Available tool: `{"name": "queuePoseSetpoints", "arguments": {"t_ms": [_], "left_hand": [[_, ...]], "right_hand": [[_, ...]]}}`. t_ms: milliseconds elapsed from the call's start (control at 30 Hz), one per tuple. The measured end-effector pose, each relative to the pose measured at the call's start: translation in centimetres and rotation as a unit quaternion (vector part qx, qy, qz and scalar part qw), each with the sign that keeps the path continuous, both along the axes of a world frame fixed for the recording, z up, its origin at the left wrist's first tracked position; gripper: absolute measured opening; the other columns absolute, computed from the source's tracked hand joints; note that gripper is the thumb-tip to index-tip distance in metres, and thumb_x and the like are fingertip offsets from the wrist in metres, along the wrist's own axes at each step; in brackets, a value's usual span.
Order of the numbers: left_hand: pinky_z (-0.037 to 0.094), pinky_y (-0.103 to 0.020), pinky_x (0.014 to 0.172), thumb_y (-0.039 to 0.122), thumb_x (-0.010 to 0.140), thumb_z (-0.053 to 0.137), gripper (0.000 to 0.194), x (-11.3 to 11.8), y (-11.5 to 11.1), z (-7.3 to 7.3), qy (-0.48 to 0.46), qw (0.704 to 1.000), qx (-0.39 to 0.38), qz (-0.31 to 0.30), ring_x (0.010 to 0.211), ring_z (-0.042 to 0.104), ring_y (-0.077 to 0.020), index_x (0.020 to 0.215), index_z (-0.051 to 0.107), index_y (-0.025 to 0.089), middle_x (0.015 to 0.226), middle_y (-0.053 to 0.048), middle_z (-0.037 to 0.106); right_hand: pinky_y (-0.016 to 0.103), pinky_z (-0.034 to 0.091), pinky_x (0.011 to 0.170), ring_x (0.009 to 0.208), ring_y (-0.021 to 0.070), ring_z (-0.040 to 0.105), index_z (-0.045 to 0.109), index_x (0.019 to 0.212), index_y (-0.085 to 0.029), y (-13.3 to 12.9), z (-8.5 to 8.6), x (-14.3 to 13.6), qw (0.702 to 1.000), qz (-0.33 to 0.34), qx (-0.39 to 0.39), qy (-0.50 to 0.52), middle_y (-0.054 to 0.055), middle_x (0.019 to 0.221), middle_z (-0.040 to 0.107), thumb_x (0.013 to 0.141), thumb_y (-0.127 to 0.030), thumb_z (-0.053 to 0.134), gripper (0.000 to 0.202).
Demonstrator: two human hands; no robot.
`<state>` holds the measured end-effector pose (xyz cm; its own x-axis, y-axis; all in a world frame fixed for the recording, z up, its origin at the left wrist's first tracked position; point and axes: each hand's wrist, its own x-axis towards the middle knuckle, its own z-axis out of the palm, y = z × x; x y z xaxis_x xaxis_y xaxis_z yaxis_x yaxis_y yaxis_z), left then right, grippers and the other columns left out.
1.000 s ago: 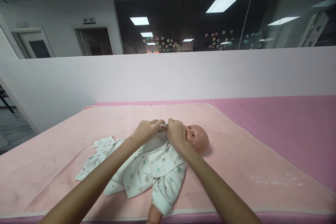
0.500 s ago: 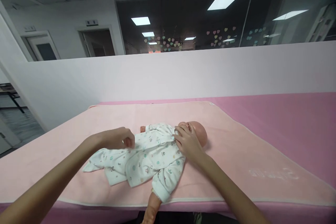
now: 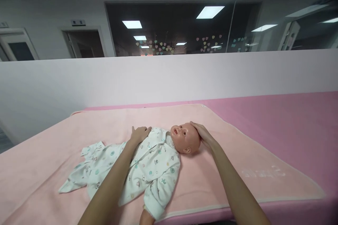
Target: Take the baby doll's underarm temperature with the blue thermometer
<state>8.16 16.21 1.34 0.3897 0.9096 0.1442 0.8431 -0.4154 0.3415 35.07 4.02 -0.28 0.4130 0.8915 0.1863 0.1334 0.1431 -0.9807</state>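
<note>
A baby doll [image 3: 186, 140] lies on its back, head to the right, with its face turned up and a little toward me. It wears a white printed top [image 3: 155, 163] with buttons down the front and matching trousers [image 3: 99, 160]. My left hand [image 3: 141, 134] lies spread on the far side of the doll's body, thumb out, its fingertips at the top's edge. Against the crown of the doll's head rests my right hand [image 3: 202, 133], fingers stretched along it. The doll's near hand pokes out of its sleeve at the bottom edge; its far arm is hidden.
A peach blanket [image 3: 221, 172] lies under the doll, over a pink covered surface [image 3: 290, 130]. A low white wall [image 3: 169, 79] runs along the back, with dark glass and heart stickers above it.
My right hand has moved from the doll's face and collar to the top of its head. My left hand has opened and come down on the doll's far side. The view has shifted right.
</note>
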Motion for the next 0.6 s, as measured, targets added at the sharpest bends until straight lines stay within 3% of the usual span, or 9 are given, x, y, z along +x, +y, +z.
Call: {"name": "queuePoseSetpoints", "arguments": {"t_ms": [100,167,433,600], "left_hand": [[0.043,-0.037,0.078,0.055,0.08,0.029,0.053,-1.2,0.6,-0.4,-0.008,1.0,-0.025,0.007,0.085,0.062,-0.0284,0.069,0.064,0.018,0.083,-0.013,0.069],[0.043,-0.035,0.075,0.053,0.08,0.028,0.052,-1.7,0.8,-0.4,-0.017,0.999,-0.03,0.018,0.087,0.061,-0.0292,0.074,0.065,0.018,0.088,-0.013,0.069],[0.04,-0.032,0.086,0.021,0.075,0.034,0.036,-3.6,1.2,-1.0,-0.099,0.993,-0.011,0.068,0.102,0.055,-0.0224,0.102,0.058,0.02,0.106,-0.007,0.064],[0.041,-0.029,0.087,0.017,0.066,0.04,0.03,-4.8,1.5,-1.5,-0.171,0.981,-0.058,0.073,0.101,0.057,-0.022,0.081,0.065,0.018,0.101,-0.007,0.066]], "right_hand": [[0.029,0.048,0.075,0.081,0.0198,0.064,0.065,0.086,-0.016,0.4,-1.6,0.2,0.979,0.101,-0.045,0.174,0.005,0.084,0.07,0.074,-0.049,0.052,0.038],[0.029,0.048,0.076,0.081,0.0192,0.064,0.065,0.089,-0.016,0.6,-2.2,0.2,0.966,0.121,-0.06,0.222,0.005,0.084,0.07,0.076,-0.05,0.049,0.039],[0.028,0.048,0.069,0.075,0.019,0.064,0.064,0.079,-0.018,0.9,-2.8,0.8,0.969,0.066,-0.035,0.236,0.003,0.077,0.07,0.071,-0.042,0.057,0.026],[0.027,0.047,0.065,0.072,0.0188,0.063,0.065,0.076,-0.016,1.0,-3.4,1.5,0.972,0.031,-0.007,0.232,0.003,0.074,0.07,0.066,-0.039,0.062,0.025]]}}
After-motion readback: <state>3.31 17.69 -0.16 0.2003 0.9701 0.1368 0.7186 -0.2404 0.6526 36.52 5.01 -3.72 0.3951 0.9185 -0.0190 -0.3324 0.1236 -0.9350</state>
